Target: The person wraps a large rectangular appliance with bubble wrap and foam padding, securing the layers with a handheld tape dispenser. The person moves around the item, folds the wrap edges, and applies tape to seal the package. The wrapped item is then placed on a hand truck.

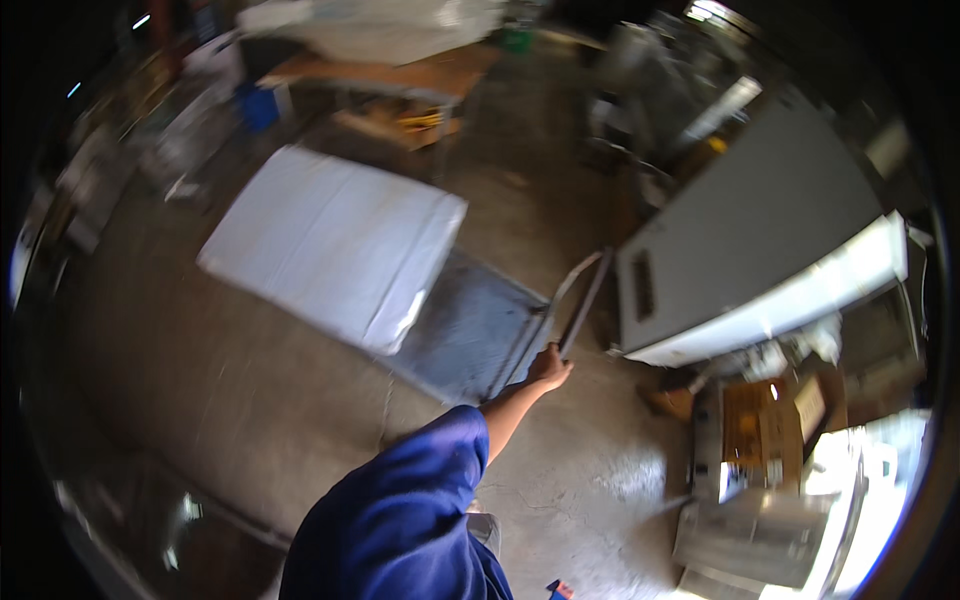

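My left hand is wrapped around the near side of the handle of a platform trolley, with my arm in a blue sleeve stretched out from the lower edge. The trolley's flat grey-blue deck shows bare at the end by the handle. A large white rectangular block or wrapped box lies over its far left part, with creases or bands across the top. Whether it is solid or packaging I cannot tell. My right hand is out of view. Motion smears much of the picture.
A large grey-white cabinet-like unit stands right of the trolley handle. Cardboard boxes are stacked at lower right near bright light. A brown-topped table under pale sheeting is at the back, with a blue container beside it. Concrete floor surrounds the trolley.
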`<state>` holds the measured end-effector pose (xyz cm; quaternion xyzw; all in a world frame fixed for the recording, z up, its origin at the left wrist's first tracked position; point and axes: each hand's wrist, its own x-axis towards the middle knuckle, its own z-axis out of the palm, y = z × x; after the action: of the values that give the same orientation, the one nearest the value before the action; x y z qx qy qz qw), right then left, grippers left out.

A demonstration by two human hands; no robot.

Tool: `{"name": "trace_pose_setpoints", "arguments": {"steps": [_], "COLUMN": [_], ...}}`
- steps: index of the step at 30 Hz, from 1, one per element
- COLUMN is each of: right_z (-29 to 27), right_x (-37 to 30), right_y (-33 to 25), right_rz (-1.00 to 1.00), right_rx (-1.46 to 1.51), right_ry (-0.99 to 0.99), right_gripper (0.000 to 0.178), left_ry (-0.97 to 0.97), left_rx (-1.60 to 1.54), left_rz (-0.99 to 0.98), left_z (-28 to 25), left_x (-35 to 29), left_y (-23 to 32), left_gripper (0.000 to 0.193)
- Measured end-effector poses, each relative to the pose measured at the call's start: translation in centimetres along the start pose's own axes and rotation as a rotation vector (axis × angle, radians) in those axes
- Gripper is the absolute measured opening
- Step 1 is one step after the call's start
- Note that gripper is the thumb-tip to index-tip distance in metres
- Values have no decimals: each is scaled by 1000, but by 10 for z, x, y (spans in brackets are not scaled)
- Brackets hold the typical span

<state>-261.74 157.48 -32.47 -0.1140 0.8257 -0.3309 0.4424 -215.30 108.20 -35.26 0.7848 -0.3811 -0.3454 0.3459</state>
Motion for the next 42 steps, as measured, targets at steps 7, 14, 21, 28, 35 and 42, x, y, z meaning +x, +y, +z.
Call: {"name": "trace_pose_setpoints", "arguments": {"steps": [7,14,21,28,35,42], "right_z": [1,-67,-52,-6,-8,-152], "right_x": [134,251,234,307,355,399], "right_y": [-91,-236,-253,-292,-363,-373], "right_rz": [-142,-613,-585,-610,-790,-786], "right_rx": [-330,-508,-610,-888,-1161,-1139], "right_ry": [-182,-308,-374,-707,-887,-788], "right_gripper": [44,52,49,52,53,53], "left_ry": [23,103,61,3,641,724], "left_rx": [0,93,365,415,598,712], "left_rz": [-33,-42,-179,-149,-339,-381], "left_z": [-49,-40,-53,-54,70,103], "left_x": [-79,-169,-310,-326,-349,-489], "left_y": [-11,-40,-77,-47,-56,-81], "left_gripper": [49,46,50,53,10,5]}}
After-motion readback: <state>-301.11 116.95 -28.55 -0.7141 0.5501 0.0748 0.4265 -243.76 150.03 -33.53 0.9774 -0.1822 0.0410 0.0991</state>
